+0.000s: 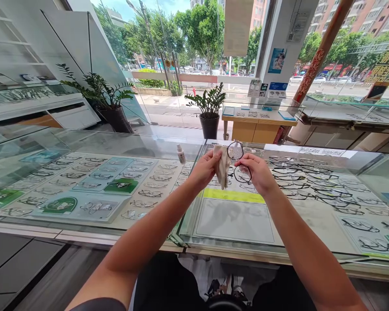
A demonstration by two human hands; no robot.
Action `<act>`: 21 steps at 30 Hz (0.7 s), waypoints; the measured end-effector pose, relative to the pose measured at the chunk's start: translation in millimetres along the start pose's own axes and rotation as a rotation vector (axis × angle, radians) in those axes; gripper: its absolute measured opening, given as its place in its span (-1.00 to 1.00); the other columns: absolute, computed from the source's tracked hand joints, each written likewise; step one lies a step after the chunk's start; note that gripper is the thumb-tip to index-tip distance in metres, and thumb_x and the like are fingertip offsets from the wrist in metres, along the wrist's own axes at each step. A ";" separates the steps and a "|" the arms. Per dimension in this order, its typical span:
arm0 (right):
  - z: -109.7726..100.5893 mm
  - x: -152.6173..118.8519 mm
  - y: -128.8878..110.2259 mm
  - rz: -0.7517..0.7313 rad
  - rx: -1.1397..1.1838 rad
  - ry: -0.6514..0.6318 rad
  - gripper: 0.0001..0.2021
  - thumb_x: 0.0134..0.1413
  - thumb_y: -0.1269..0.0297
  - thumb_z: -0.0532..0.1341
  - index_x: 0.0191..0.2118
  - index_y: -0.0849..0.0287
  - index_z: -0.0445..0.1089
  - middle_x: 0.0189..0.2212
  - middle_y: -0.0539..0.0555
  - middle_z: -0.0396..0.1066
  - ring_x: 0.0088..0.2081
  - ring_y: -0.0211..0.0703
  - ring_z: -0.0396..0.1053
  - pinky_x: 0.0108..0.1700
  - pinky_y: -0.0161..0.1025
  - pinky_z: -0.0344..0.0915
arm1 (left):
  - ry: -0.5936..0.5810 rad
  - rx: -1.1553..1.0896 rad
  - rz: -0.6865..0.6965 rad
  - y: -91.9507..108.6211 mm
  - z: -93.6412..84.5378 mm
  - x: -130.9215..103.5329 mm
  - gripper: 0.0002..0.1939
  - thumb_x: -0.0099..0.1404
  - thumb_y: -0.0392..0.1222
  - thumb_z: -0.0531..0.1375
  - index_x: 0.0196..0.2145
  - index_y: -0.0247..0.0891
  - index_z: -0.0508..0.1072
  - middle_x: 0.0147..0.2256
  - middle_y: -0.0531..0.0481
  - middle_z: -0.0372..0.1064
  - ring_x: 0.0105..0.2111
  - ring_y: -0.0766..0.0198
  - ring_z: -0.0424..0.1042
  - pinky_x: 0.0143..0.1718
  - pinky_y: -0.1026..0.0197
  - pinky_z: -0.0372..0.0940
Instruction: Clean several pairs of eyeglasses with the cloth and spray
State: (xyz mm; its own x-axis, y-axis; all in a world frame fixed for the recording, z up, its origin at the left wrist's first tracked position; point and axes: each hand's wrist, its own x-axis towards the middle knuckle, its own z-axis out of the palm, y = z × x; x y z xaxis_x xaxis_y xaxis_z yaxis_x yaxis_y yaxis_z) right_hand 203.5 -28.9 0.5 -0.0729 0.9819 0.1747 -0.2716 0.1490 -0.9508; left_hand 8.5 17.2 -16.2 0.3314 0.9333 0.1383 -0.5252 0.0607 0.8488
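My left hand [206, 166] pinched a beige cloth [222, 169], and my right hand [256, 172] gripped dark-rimmed eyeglasses [235, 152] near the bridge. The eyeglasses were just beside the cloth, above the glass display counter [132, 143]; speckles dotted their lenses. A small spray bottle [180, 154] stood to the left, and a potted plant [210, 106] stood beyond the counter.

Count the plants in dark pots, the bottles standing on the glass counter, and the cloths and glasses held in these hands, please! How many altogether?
Plants in dark pots: 2
Small bottle: 1
Held cloth: 1
Held glasses: 1
Total: 5
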 end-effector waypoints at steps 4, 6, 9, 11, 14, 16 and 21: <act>1.0 0.2 -0.8 -0.011 0.013 0.017 -0.87 0.04 0.20 0.41 -0.43 0.08 0.53 -0.38 0.04 0.59 -0.32 -0.15 0.30 -0.24 -0.17 0.15 | -0.009 -0.051 -0.008 -1.9 -1.4 1.4 -0.49 0.09 0.05 0.60 -0.13 -0.30 0.63 -0.35 0.01 0.61 -0.41 0.36 0.54 -0.32 0.35 0.44; 1.0 0.0 -1.9 -0.016 0.014 0.027 -0.88 0.04 0.20 0.41 -0.43 0.07 0.54 -0.38 0.04 0.59 -0.31 -0.15 0.31 -0.24 -0.17 0.16 | -0.006 -0.063 -0.009 -2.4 -2.3 2.0 -0.50 0.09 0.04 0.60 -0.13 -0.30 0.63 -0.34 0.00 0.62 -0.40 0.35 0.55 -0.31 0.35 0.45; 0.8 -0.3 -2.9 -0.015 0.013 0.032 -0.88 0.04 0.20 0.41 -0.43 0.07 0.54 -0.38 0.03 0.58 -0.33 -0.16 0.29 -0.25 -0.17 0.15 | -0.008 -0.054 -0.009 -2.7 -2.9 1.7 -0.51 0.10 0.04 0.60 -0.12 -0.29 0.65 -0.34 0.01 0.61 -0.41 0.36 0.54 -0.34 0.35 0.42; 0.7 -0.3 -3.1 -0.017 0.019 0.035 -0.88 0.04 0.20 0.41 -0.44 0.08 0.54 -0.38 0.03 0.58 -0.36 -0.19 0.26 -0.26 -0.18 0.14 | -0.014 -0.035 -0.017 -3.0 -3.1 1.1 -0.52 0.11 0.04 0.59 -0.11 -0.28 0.65 -0.34 0.01 0.61 -0.41 0.36 0.54 -0.35 0.35 0.41; 1.3 -0.4 -3.4 -0.025 0.028 0.033 -0.87 0.03 0.20 0.42 -0.45 0.08 0.53 -0.38 0.02 0.58 -0.37 -0.20 0.23 -0.27 -0.19 0.13 | -0.010 -0.005 -0.020 -4.0 -3.5 0.9 -0.51 0.11 0.06 0.59 -0.11 -0.29 0.66 -0.31 -0.01 0.63 -0.37 0.35 0.55 -0.32 0.35 0.41; 2.0 -0.6 -3.7 -0.032 0.028 0.030 -0.86 0.03 0.19 0.42 -0.45 0.08 0.53 -0.38 0.03 0.57 -0.37 -0.20 0.24 -0.27 -0.18 0.14 | 0.001 0.007 -0.019 -4.8 -4.2 1.5 -0.50 0.09 0.07 0.60 -0.13 -0.29 0.66 -0.31 -0.01 0.63 -0.37 0.35 0.55 -0.31 0.34 0.41; 3.5 -1.8 -4.7 -0.033 0.009 0.018 -0.85 0.03 0.18 0.42 -0.44 0.09 0.52 -0.38 0.04 0.58 -0.37 -0.20 0.22 -0.26 -0.18 0.14 | 0.002 0.025 -0.020 -6.8 -6.6 2.8 -0.52 0.12 0.07 0.58 -0.15 -0.30 0.65 -0.35 0.00 0.61 -0.42 0.36 0.52 -0.38 0.34 0.37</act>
State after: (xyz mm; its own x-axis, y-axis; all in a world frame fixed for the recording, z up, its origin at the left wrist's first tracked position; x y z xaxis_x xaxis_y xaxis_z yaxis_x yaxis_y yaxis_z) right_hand 201.6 -31.7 5.6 -0.0466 0.9784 0.2012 -0.2820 0.1804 -0.9423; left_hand 7.8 21.8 -25.0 0.3399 0.9328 0.1196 -0.4989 0.0711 0.8637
